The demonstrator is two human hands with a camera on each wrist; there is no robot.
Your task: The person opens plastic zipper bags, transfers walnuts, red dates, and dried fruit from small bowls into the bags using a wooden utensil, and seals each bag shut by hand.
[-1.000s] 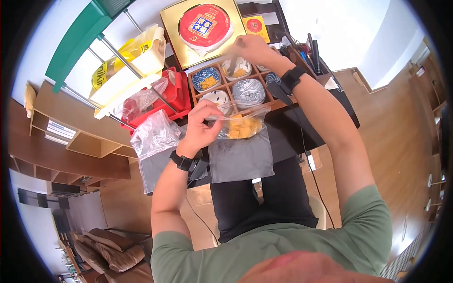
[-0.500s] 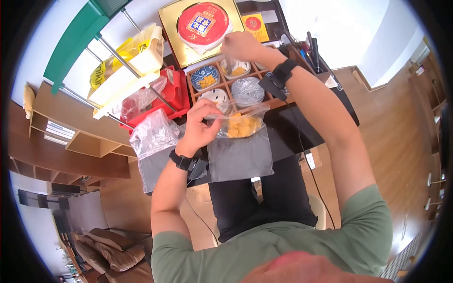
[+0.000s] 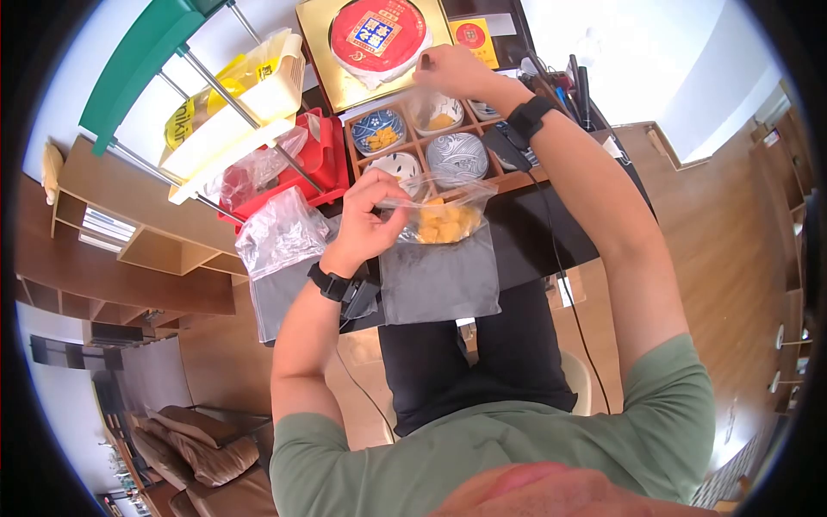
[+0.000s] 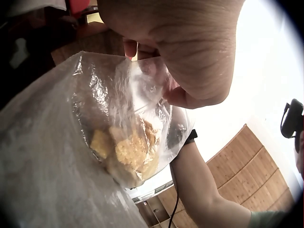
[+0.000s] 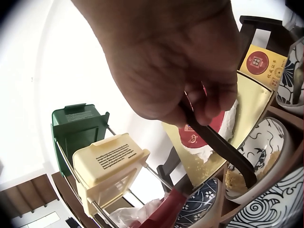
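The left hand [image 3: 370, 220] pinches the top of a clear plastic bag [image 3: 441, 284], which holds yellow chunks [image 3: 444, 226]. In the left wrist view, the fingers of the left hand [image 4: 185, 52] grip the bag's edge above the chunks [image 4: 130, 151]. A dark, curved utensil [image 5: 221, 145] is held by the right hand [image 5: 166, 61]. Its far end rests among yellow pieces in a white bowl with black patterns [image 5: 262, 137]. From the head view, the right hand [image 3: 457, 73] is above that bowl, in a divided wooden tray [image 3: 413, 148].
Left of that bowl is a blue patterned bowl [image 3: 366, 121]; a grey swirl-patterned bowl [image 3: 457, 159] sits nearer the body. A gold box with a red round package [image 3: 381, 39] lies behind the tray. Red bins [image 3: 323, 159] and another plastic bag [image 3: 280, 233] stand at the left.
The head view has shifted slightly. The right hand has moved a little left and away from the body over the bowl, while the left hand keeps its pinch on the bag.
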